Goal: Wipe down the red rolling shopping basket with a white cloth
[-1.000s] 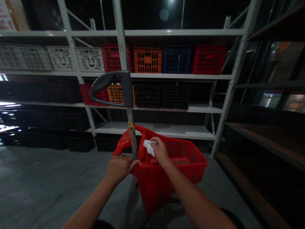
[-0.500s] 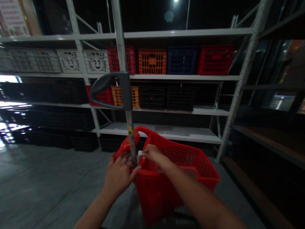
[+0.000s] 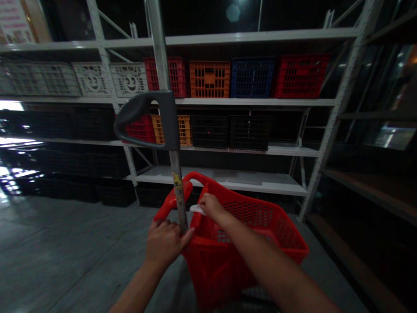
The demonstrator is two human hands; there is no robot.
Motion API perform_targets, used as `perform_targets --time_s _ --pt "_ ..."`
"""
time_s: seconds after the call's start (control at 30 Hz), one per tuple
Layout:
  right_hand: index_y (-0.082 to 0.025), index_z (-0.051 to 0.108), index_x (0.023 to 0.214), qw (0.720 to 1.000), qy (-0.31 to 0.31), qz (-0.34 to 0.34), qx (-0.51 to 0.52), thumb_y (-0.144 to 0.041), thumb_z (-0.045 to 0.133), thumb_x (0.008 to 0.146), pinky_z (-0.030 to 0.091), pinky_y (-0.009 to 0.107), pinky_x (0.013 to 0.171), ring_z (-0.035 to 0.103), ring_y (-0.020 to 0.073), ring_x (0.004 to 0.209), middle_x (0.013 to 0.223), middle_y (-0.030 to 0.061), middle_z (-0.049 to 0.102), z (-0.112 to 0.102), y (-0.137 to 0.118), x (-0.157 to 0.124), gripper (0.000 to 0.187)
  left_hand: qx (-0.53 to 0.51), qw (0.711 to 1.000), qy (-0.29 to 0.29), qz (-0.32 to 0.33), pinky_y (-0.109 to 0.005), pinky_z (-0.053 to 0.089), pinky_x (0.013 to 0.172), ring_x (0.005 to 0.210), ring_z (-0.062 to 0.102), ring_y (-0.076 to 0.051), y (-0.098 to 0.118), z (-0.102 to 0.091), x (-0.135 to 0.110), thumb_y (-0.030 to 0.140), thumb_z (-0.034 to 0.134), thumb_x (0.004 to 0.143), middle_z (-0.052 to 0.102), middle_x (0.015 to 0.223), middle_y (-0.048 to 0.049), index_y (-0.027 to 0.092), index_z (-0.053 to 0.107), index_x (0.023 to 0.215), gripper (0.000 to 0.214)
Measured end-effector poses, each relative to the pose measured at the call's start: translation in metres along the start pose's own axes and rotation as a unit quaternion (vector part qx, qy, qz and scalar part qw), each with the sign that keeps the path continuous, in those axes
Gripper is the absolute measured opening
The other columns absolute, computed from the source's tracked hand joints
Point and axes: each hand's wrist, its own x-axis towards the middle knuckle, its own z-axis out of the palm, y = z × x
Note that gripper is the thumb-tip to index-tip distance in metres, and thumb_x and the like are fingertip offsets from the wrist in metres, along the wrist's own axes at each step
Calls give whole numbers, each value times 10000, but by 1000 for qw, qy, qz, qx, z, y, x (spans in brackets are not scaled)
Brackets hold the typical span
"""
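Note:
A red rolling shopping basket (image 3: pixel 241 243) stands on the floor in front of me, with a metal pole (image 3: pixel 177 187) and a grey loop handle (image 3: pixel 169 119) rising from its near left end. My left hand (image 3: pixel 164 243) is closed over the red rim and handle end, beside the foot of the pole, its thumb lying along the edge. Inside the left end of the basket, my right hand (image 3: pixel 212 207) pinches a white cloth (image 3: pixel 196 209) against the red end wall. Part of the cloth is hidden by my fingers.
A white metal rack (image 3: pixel 247 102) stands behind the basket, bearing red, orange, blue, white and black plastic crates, such as an orange crate (image 3: pixel 209 79). Dark shelving (image 3: pixel 361 182) runs along the right side. Grey concrete floor (image 3: pixel 74 243) lies to the left.
My right hand has shifted slightly up and right, and more of the white cloth shows. My left fingers have curled more tightly over the rim. The view has moved a little closer.

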Motion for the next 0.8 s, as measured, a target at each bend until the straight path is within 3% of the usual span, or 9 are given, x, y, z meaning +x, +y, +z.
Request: perform_targets --time_s 0.17,0.3,0.4,0.5,0.67,0.8 --pt "-169 689 756 991 -98 -87 22 -197 586 738 342 167 550 523 96 625 676 1 604 0 -12 -17 109 3 1000 -3 -10 -354 320 680 625 535 -189 3 -2 1 506 401 780 608 534 -51 176 581 521 456" --pt "-200 673 916 992 -83 -96 4 -262 595 744 383 187 635 549 126 747 842 32 601 1 -17 -30 198 -6 1000 0 -7 -360 316 681 635 534 -194 1 0 -1 486 419 777 610 542 -51 182 582 532 423" --pt "-212 679 883 990 -96 -100 -4 -265 596 737 386 194 623 552 128 721 795 20 611 3 -16 -28 176 -12 1000 5 -10 -364 316 672 629 531 -196 1 0 -3 491 422 770 602 534 -51 187 574 518 423" --pt "-203 682 807 993 -89 -77 -12 -209 597 714 377 201 597 546 128 674 734 9 621 4 -13 -14 126 -12 1000 -3 -4 -368 318 665 615 529 -194 2 -4 -3 499 409 774 595 527 -47 192 570 511 435" --pt "-141 677 805 998 -41 28 -38 -172 558 712 374 235 604 552 162 692 794 73 638 4 -1 16 154 -13 1000 0 -11 -377 322 663 623 526 -198 3 -6 -4 516 405 770 579 528 -48 205 551 502 436" --pt "-170 683 787 998 -63 6 -11 -176 562 715 371 206 594 566 143 702 755 32 652 7 -5 1 141 -8 1000 27 -1 -374 332 674 596 514 -175 2 -1 -5 486 441 768 548 502 -25 219 537 502 389"
